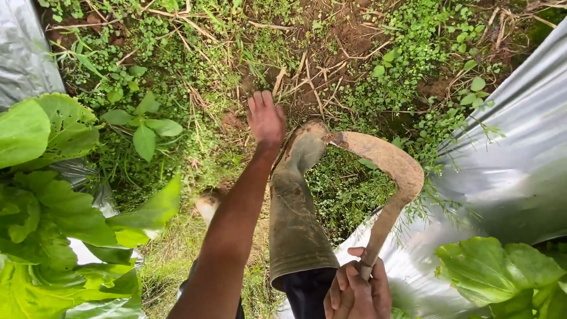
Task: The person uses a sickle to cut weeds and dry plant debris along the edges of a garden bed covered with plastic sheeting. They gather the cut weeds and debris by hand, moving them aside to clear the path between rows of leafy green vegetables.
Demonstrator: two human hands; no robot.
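Note:
My left hand (pixel 266 119) reaches far down toward the weedy ground, fingers together and spread flat, holding nothing that I can see. My right hand (pixel 357 289) is closed around the handle of a curved, rusty sickle (pixel 387 171), whose blade arcs up and left toward the toe of my muddy rubber boot (pixel 295 207). The blade tip sits next to the boot's toe, above a patch of small green weeds (pixel 342 189).
Silver plastic mulch sheets (pixel 520 153) cover raised beds on the right and at the upper left (pixel 23 53). Large-leaved green plants (pixel 53 195) grow on the left and at the lower right (pixel 508 277). Bare soil, dry stems and weeds (pixel 331 47) fill the furrow between.

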